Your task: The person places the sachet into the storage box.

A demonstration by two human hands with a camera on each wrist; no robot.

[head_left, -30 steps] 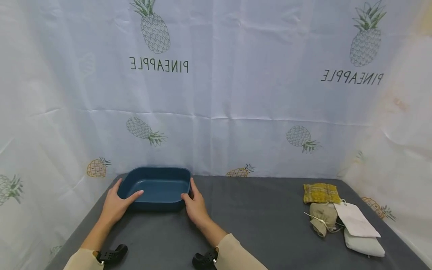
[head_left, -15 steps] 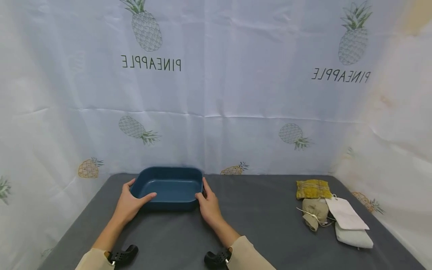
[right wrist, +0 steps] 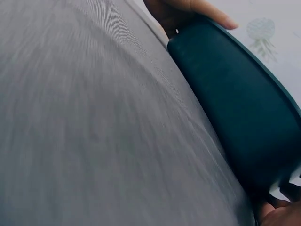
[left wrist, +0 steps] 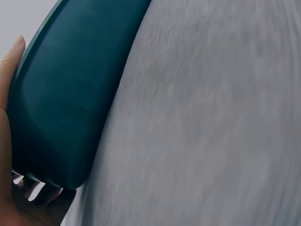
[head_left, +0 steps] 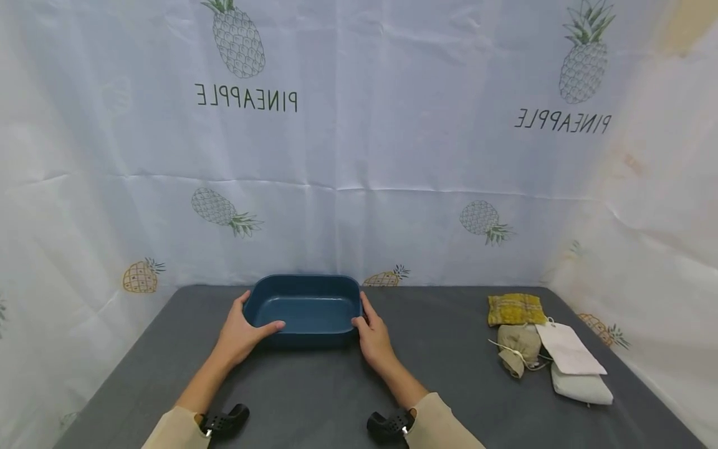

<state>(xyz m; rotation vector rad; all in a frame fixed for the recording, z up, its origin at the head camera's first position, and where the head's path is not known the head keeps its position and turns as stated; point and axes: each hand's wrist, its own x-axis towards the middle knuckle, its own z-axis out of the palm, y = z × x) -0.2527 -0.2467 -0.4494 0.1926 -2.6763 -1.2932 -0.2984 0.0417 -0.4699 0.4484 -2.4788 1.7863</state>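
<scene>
A blue rectangular storage bin (head_left: 314, 340) with rounded corners and nothing inside stands toward the back of the grey table. My left hand (head_left: 240, 333) grips its left end, thumb over the front rim and fingers round the side. At the opposite end my right hand (head_left: 374, 338) holds the wall, its thumb at the near corner. The left wrist view shows the bin's outer side (left wrist: 70, 89) just over the cloth, with my left fingers curled at its end. In the right wrist view the bin (right wrist: 240, 99) lies between both hands.
At the table's right are a yellow checked pouch (head_left: 515, 310), a tan drawstring bag (head_left: 518, 342), a flat pale pink piece (head_left: 571, 350) and a white pouch (head_left: 582, 385). A white curtain (head_left: 359, 143) with pineapple prints hangs behind the grey tabletop (head_left: 314, 399).
Both hands have moved the bin rightward along the back of the table, away from the left corner. The camera view has shifted slightly. The pouches at the right stay put.
</scene>
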